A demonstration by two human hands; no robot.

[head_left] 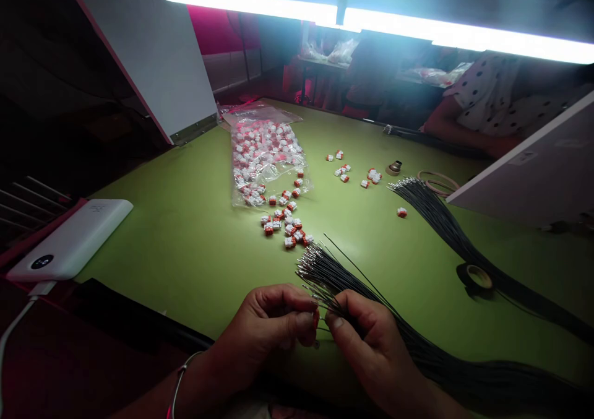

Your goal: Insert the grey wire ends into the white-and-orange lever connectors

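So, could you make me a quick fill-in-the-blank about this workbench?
1. The right hand grips a bundle of thin black ____.
2. The loose white and orange connectors lie on a ____ tabletop.
3. The white power bank has a white ____ plugged into it.
4. The nearby person wears a ____ top.

Missing words: wires; green; cable; polka-dot.

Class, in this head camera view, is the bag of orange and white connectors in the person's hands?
No, the clear plastic bag lies on the green table, while the left hand and right hand are at black wires.
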